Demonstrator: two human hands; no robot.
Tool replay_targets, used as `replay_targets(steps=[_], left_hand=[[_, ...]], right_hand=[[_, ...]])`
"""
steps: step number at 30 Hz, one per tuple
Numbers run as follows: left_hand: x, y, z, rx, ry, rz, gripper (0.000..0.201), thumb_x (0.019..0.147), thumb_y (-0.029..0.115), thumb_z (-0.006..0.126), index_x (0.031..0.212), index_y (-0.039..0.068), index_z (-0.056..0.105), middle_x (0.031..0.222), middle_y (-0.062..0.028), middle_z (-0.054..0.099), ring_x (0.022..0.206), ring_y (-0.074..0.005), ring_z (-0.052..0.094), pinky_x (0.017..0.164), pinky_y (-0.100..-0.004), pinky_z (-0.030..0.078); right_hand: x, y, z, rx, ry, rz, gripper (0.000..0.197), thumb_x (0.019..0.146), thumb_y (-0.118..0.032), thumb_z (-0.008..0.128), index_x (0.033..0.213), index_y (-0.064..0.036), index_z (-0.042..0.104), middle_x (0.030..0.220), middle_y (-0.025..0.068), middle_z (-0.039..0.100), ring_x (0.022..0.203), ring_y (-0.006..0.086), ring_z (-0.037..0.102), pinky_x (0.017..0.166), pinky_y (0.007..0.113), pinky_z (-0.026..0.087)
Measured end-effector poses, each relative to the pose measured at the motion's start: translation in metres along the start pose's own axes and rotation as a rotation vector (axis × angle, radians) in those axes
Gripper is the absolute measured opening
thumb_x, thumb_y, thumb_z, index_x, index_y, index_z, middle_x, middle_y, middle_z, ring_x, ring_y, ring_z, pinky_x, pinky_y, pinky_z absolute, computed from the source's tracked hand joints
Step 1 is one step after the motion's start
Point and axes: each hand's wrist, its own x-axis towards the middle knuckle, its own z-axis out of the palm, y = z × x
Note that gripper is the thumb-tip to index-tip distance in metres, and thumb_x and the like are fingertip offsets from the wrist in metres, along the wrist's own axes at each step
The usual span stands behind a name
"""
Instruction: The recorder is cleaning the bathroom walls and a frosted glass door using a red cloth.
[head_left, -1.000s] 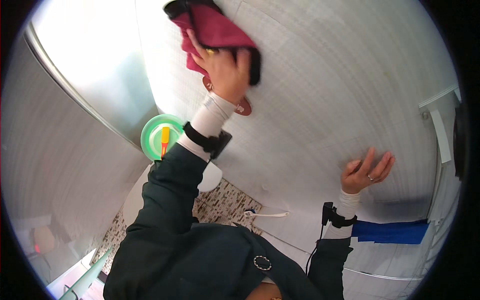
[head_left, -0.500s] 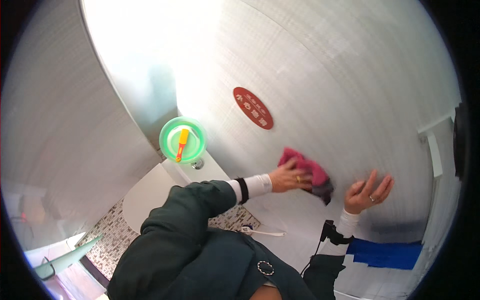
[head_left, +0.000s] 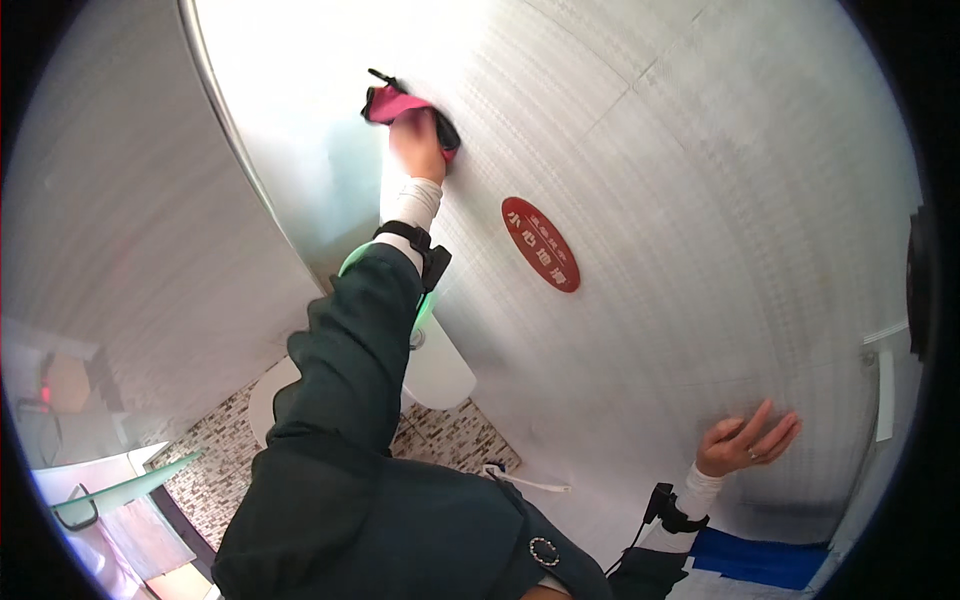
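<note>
Left hand (head_left: pixel 418 147): reaching high, arm nearly straight; holding the cloth, fingers blurred, so how widely they spread cannot be told

Cloth (head_left: pixel 400 103): pink-red with black edging, bunched around the fingers; upper left part of the wall, near the corner with the bright panel (head_left: pixel 310 130); a narrow black end juts up and left

Wall (head_left: pixel 680 230): pale, finely streaked; broad flat stretch running from cloth to right hand, thin seams towards the top

Sign (head_left: pixel 541 245): red oval, white lettering; below and right of the cloth, well apart from it, nearest raised outline along the left hand's side of the wall

Right hand (head_left: pixel 742 445): low on the right, fingers wide apart, a ring on one; over the wall, contact cannot be told

Trim (head_left: pixel 212 75): metal, bowed by the lens, edging the panel; gap between it and left forearm narrows downward

Basin (head_left: pixel 426 308): green, mostly hidden behind left sleeve; above the tank (head_left: pixel 442 370), white with a rounded corner

Brush (head_left: pixel 540 486): white handle, near the wall's foot

Blue strip (head_left: pixel 760 557): just below right wrist

Rail (head_left: pixel 885 395): white, upright, right of right hand, room between
</note>
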Motion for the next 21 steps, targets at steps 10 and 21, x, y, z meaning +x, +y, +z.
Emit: replay_targets(steps=[10,21], left_hand=[[-0.282,-0.017,0.002,0.296,-0.144,0.014,0.04,0.1,0.021,0.033,0.135,0.002,0.037,0.136,-0.0346,0.033,0.127,-0.0543,0.027,0.108,-0.0596,0.019],[-0.293,0.181,-0.059,-0.355,-0.331,-0.193,0.047,0.094,0.03,0.05,0.126,-0.004,0.044,0.139,-0.0311,0.028,0.131,-0.0484,0.019,0.109,-0.0524,0.014]], right_hand=[[0.0,-0.003,0.002,0.021,-0.021,0.018,0.04,0.094,-0.018,0.036,0.129,-0.0038,0.05,0.142,0.0208,0.037,0.134,0.0389,0.031,0.107,0.051,0.029],[-0.005,-0.003,0.002,0.026,-0.012,0.063,0.041,0.096,-0.024,0.036,0.128,-0.0064,0.053,0.142,0.0194,0.037,0.132,0.0388,0.034,0.107,0.051,0.031]])
